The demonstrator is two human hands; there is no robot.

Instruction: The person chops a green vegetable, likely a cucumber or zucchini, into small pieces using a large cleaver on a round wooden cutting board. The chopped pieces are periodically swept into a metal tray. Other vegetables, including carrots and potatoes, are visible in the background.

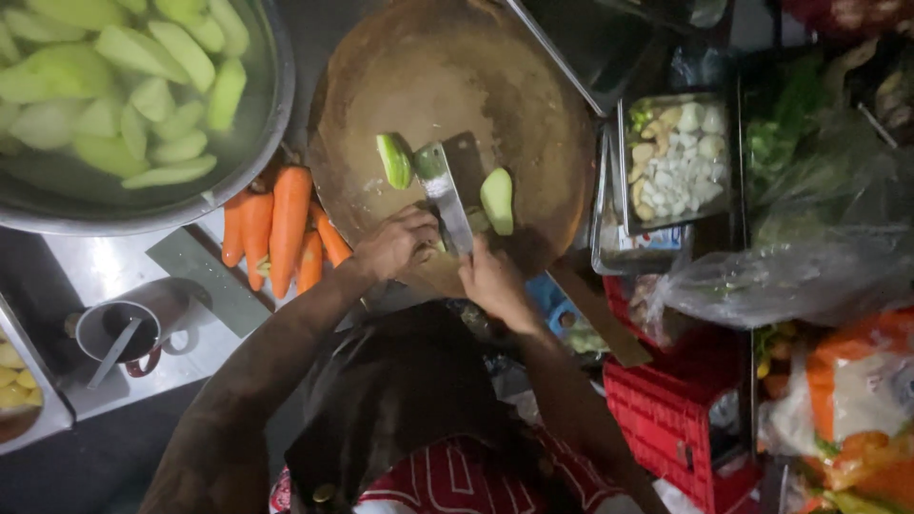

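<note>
From the head view, a round wooden chopping board (447, 76) is seen just beyond both hands. The left hand (395, 243) is curled at the board's near edge, pressed down on a piece that is mostly hidden under the fingers. The right hand (492, 278) is closed around the handle of a cleaver (452, 186), whose blade is laid flat-side up between the two hands and pointed away from the body. A green peeled wedge (393, 160) is seen just left of the blade, and a pale green half (497, 200) just right of it, above the right hand. Carrots (281, 228) are piled on the tabletop (105, 271) left of the left hand. Farther left, a metal basin (271, 105) is filled with cut green pieces in water. A tray of peeled garlic (678, 157) is set well right of the right hand.
</note>
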